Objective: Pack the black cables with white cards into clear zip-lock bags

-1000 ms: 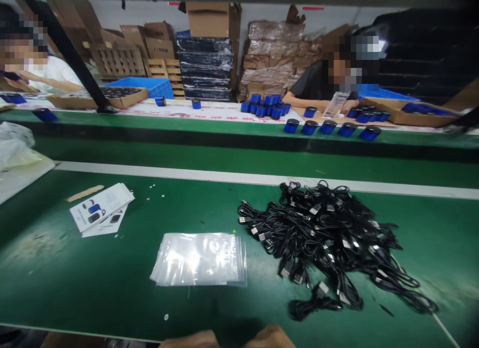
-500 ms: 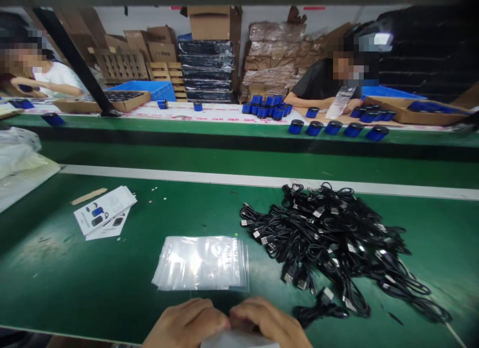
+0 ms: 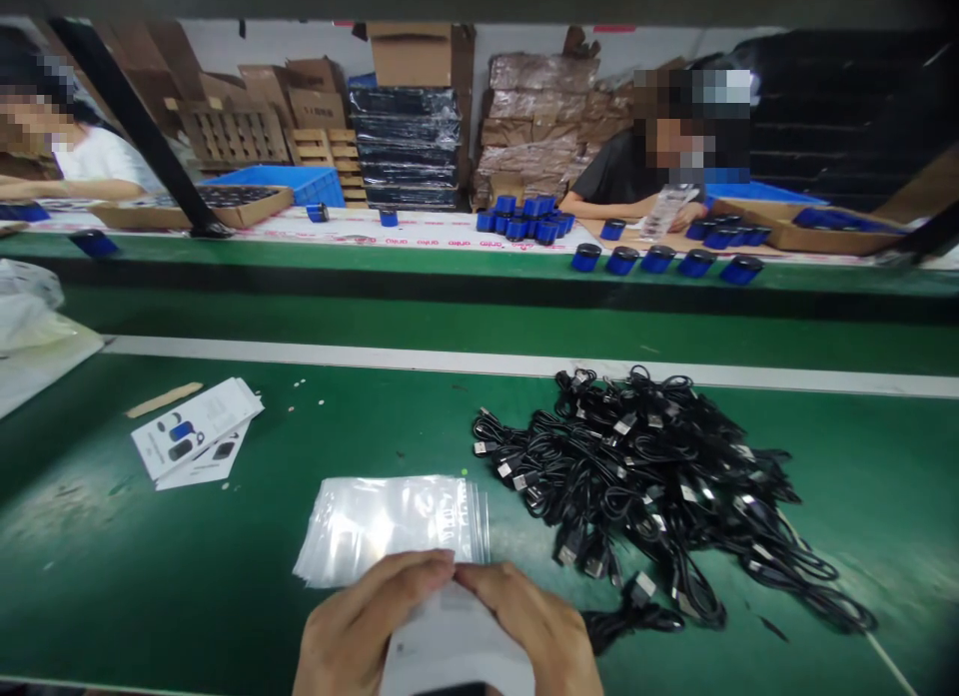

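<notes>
At the near edge, my left hand [image 3: 360, 621] and my right hand [image 3: 535, 621] are closed on a white printed leaflet [image 3: 454, 641] between them. Their fingertips meet at its far end, and the sheet looks bent. A dark patch shows at its lower edge; I cannot tell whether it is print or an object. Just beyond my hands lies a stack of clear plastic bags [image 3: 382, 521], partly covered by my left fingers. To the right spreads a heap of black USB cables [image 3: 621, 476], with one coiled cable [image 3: 633, 611] near my right hand.
More leaflets [image 3: 191, 431] and a wooden stick [image 3: 165, 399] lie on the left of the green table. White plastic [image 3: 45, 337] sits at the far left edge. Blue cylinders [image 3: 657, 260] stand on a raised ledge, where two people work across from me.
Both hands have moved up and forward with the leaflet, so more of it shows and my fingers now overlap the bags. The view has shifted slightly.
</notes>
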Demonstrator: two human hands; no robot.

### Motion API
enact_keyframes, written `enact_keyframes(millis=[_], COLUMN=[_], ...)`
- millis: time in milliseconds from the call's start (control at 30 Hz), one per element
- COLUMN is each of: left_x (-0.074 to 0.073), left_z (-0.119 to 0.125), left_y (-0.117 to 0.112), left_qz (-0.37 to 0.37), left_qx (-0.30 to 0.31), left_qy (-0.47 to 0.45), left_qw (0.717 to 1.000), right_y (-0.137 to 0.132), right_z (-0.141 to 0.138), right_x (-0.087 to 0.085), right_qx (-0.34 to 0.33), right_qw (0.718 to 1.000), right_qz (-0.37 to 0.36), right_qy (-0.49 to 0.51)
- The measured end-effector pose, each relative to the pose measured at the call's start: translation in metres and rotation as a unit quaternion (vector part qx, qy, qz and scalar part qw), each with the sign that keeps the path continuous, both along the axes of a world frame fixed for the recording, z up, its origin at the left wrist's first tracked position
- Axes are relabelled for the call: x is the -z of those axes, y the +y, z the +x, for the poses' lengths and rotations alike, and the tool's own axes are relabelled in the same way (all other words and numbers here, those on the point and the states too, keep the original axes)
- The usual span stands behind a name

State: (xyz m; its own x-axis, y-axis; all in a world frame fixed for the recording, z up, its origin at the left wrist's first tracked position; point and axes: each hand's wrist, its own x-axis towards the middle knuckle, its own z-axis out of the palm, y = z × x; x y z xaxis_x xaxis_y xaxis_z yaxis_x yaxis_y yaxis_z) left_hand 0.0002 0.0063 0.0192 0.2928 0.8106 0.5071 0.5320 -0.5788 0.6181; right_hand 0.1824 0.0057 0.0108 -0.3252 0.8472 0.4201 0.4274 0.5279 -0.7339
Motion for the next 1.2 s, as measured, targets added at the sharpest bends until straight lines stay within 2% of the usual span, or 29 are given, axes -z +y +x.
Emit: enact_keyframes(millis=[67, 267, 467, 533, 600, 700, 800, 867, 967, 1033, 1100, 1200], left_x=[0.004, 0.002, 0.004, 0.000, -0.008, -0.018, -0.022, -0.024, -0.032, -0.039, -0.043, -0.041], left_z=[-0.003, -0.002, -0.010, -0.014, -0.017, -0.015, -0.011, -0.011, -0.016, -0.021, -0.026, -0.031], left_y=[0.005, 0.001, 0.007, 0.012, 0.014, 0.011, 0.009, 0.013, 0.022, 0.029, 0.037, 0.050], left_qz=[0.006, -0.028, -0.023, -0.057, -0.134, -0.257, -0.387, -0.459, -0.479, -0.450, -0.422, -0.450], left_qx=[0.015, 0.010, 0.014, 0.030, 0.047, 0.040, 0.000, -0.002, 0.019, 0.035, 0.037, -0.007], left_qy=[0.017, -0.026, 0.002, 0.023, 0.029, -0.020, -0.069, -0.054, 0.015, 0.067, 0.093, -0.015], left_qw=[1.000, 0.999, 1.000, 0.998, 0.989, 0.965, 0.920, 0.887, 0.877, 0.890, 0.901, 0.893], right_y=[0.005, 0.007, 0.007, 0.010, 0.012, 0.012, 0.011, 0.013, 0.018, 0.025, 0.037, 0.064], right_z=[-0.001, 0.006, -0.002, -0.001, 0.004, 0.009, 0.004, -0.001, -0.001, 0.002, 0.002, -0.007], right_x=[0.004, 0.005, 0.014, 0.013, 0.007, -0.001, -0.004, -0.007, -0.021, -0.037, -0.052, -0.064], right_qx=[0.001, -0.083, -0.016, -0.008, -0.046, -0.112, -0.104, -0.094, -0.065, -0.039, -0.054, -0.089], right_qw=[1.000, 0.996, 0.999, 0.999, 0.998, 0.988, 0.975, 0.958, 0.950, 0.958, 0.964, 0.966], right_qz=[0.016, -0.022, 0.047, 0.035, -0.014, -0.095, -0.184, -0.262, -0.306, -0.282, -0.248, -0.219], right_qy=[0.010, 0.026, 0.006, 0.026, 0.032, 0.037, 0.073, 0.074, 0.007, -0.043, -0.078, -0.102])
